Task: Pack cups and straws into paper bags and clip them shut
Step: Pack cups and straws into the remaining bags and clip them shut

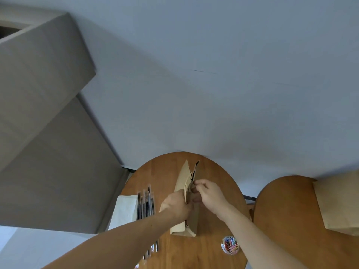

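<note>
Risk: bag [182, 177] on tabletop [184, 253], left hand [177, 206] gripping its top & right hand [210, 193] pinching the mouth, could spring open or tear if either grip slips before a clip goes on; straws [145, 204] lie left of bag, clip tub [229, 245] near-right.

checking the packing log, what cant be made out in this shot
Head view:
Inside of the paper bag: hidden by its walls, left hand and right hand.
Any clip being held: too small.
Straws: partly behind the left forearm.
Second bag: cut off by right edge.
</note>
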Motion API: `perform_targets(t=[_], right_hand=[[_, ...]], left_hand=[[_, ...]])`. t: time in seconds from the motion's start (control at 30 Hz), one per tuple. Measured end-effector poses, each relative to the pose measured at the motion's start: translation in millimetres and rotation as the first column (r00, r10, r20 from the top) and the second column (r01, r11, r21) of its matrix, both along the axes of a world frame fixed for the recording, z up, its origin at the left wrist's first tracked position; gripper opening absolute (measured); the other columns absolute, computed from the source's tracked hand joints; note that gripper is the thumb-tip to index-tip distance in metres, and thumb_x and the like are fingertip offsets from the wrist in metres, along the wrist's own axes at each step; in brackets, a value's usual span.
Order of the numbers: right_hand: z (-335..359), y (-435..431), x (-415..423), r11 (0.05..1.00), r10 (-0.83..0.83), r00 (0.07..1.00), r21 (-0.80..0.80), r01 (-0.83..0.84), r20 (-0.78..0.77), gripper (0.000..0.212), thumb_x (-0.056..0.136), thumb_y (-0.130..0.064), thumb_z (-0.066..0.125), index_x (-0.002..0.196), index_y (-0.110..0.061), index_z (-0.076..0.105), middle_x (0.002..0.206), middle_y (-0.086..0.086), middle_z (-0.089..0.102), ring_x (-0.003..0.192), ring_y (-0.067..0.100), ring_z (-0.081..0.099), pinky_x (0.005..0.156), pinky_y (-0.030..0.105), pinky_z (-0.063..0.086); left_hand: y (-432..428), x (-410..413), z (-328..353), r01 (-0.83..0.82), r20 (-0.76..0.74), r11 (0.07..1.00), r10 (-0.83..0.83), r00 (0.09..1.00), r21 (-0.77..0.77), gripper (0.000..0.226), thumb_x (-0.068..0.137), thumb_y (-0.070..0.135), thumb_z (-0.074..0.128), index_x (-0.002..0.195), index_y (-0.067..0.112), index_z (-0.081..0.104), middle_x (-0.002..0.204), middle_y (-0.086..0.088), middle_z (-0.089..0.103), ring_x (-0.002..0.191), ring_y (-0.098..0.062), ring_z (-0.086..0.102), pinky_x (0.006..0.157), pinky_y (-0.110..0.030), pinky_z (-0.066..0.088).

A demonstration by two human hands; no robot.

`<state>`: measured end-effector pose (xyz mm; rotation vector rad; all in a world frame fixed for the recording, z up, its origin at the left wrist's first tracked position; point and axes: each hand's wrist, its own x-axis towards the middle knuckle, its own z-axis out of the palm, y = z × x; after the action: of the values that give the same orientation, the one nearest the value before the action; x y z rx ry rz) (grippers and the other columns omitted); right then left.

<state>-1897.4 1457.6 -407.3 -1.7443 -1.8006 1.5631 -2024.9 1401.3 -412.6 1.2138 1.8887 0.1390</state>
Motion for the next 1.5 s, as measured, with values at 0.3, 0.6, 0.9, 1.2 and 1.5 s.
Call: perform_targets(t=[0.3, 0.6, 0.9, 1.2, 1.5], right_hand=[[3, 32, 48, 0.525, 0.253, 0.857, 0.681, -0.511, 0.449, 0.056, 0.074, -0.013, 0.08, 0.128, -0.017, 0.063, 0.141, 0.001, 0.053, 0.137, 0.026, 0.04, 0.114, 0.046, 0.034], [-11, 35, 76, 0.635, 0.244, 0.865, 0.602, -0.484, 0.439, 0.017, 0.096, -0.038, 0.058, 0.098, -0.028, 0.072, 0.089, -0.014, 0.07, 0.084, 0.01, 0.061, 0.092, 0.034, 0.044], [-93, -11, 140, 0.977, -0.053, 0.914, 0.211, -0.035, 0.401, 0.016, 0.098, -0.019, 0.051, 0.097, -0.017, 0.067, 0.09, -0.005, 0.068, 0.081, 0.01, 0.063, 0.067, 0.025, 0.049], [-167, -62, 150, 0.889, 0.414, 0.516, -0.211, -0.406, 0.75, 0.009, 0.086, -0.016, 0.054, 0.085, -0.025, 0.056, 0.075, -0.008, 0.052, 0.072, 0.014, 0.059, 0.048, 0.023, 0.031], [-173, -61, 152, 0.778, 0.477, 0.384, -0.177, -0.603, 0.79, 0.016, 0.093, -0.019, 0.058, 0.106, -0.022, 0.067, 0.123, -0.006, 0.064, 0.097, 0.015, 0.067, 0.07, 0.027, 0.051]], left_hand=[[23, -16, 15, 0.341, -0.224, 0.938, -0.318, 0.921, 0.069, 0.031, 0.1, 0.028, 0.04, 0.069, 0.029, 0.044, 0.066, 0.006, 0.05, 0.065, -0.018, 0.054, 0.054, -0.028, 0.04], [49, -23, 14, 0.335, -0.21, 0.907, -0.286, 0.935, 0.257, 0.011, 0.094, 0.039, 0.055, 0.097, 0.036, 0.065, 0.08, 0.013, 0.064, 0.075, -0.012, 0.061, 0.057, -0.027, 0.043], [45, -35, -12, 0.298, -0.153, 0.908, -0.263, 0.952, 0.295, 0.017, 0.099, 0.04, 0.052, 0.104, 0.041, 0.068, 0.068, 0.019, 0.057, 0.074, -0.01, 0.06, 0.06, -0.028, 0.045], [41, -30, -25, 0.306, -0.247, 0.884, -0.227, 0.942, 0.354, 0.021, 0.099, 0.04, 0.051, 0.106, 0.034, 0.07, 0.063, 0.012, 0.056, 0.064, -0.011, 0.055, 0.052, -0.027, 0.036], [37, -27, -21, 0.285, -0.229, 0.884, -0.21, 0.95, 0.37, 0.014, 0.098, 0.04, 0.053, 0.086, 0.044, 0.057, 0.056, 0.017, 0.047, 0.056, -0.004, 0.047, 0.048, -0.021, 0.027]])
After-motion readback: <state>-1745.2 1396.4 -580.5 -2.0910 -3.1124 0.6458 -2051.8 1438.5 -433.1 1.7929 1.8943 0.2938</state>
